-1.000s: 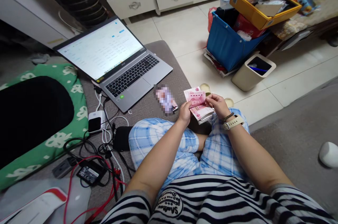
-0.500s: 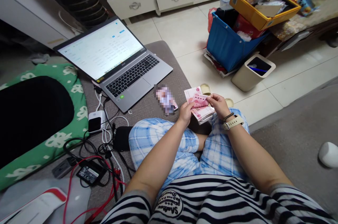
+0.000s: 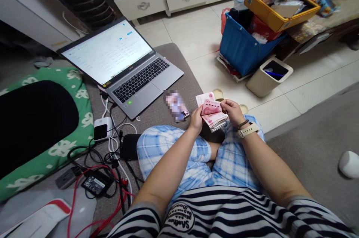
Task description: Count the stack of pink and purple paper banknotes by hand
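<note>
A thick stack of pink banknotes (image 3: 215, 121), folded over, is held above my crossed legs. My left hand (image 3: 196, 119) is closed around the stack's left side, its thumb on top. With fingertips pinched, my right hand (image 3: 231, 110) grips the right edge of a single banknote (image 3: 211, 107) that stands raised and bent over the stack. A phone (image 3: 176, 106), blurred out in the picture, lies on the grey seat just left of the notes. My right wrist carries a cream watch and a dark bracelet.
An open laptop (image 3: 140, 85) sits at the front left. Tangled cables, a power adapter (image 3: 95, 185) and a green cushion (image 3: 70, 118) lie to my left. Beyond the seat's edge stand a beige bin (image 3: 259, 85) and a blue box (image 3: 241, 47) with a yellow tray (image 3: 280, 21) on top.
The raised banknote has opened out more and now shows more of its face over the stack. Both hands have stayed almost in place.
</note>
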{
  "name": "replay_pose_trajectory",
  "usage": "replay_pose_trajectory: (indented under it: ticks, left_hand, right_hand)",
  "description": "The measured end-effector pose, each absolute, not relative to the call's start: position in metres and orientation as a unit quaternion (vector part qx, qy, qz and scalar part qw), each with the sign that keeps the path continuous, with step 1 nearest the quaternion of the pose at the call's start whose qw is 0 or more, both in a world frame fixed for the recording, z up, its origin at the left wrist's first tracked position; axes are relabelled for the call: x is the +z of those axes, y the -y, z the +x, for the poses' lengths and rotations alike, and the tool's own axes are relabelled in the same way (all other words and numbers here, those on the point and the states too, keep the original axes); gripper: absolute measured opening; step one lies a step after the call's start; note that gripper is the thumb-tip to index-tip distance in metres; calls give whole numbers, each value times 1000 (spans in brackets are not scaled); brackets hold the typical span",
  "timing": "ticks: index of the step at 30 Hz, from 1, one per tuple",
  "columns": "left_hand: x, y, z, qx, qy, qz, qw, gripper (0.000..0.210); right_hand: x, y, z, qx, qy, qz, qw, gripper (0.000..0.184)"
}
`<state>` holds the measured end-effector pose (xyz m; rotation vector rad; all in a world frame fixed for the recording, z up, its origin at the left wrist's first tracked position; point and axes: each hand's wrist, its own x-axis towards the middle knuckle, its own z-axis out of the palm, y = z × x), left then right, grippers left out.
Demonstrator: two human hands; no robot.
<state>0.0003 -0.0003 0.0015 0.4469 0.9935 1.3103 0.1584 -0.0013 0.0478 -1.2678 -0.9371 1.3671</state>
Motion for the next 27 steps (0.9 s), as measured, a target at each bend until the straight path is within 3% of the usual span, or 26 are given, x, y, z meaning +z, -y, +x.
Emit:
replay_pose_trajectory:
  ticks: [27]
  left_hand:
    - [3, 1, 0, 579, -447, 208, 650, 31]
  right_hand:
    - [53, 3, 157, 566, 397, -528, 494, 34]
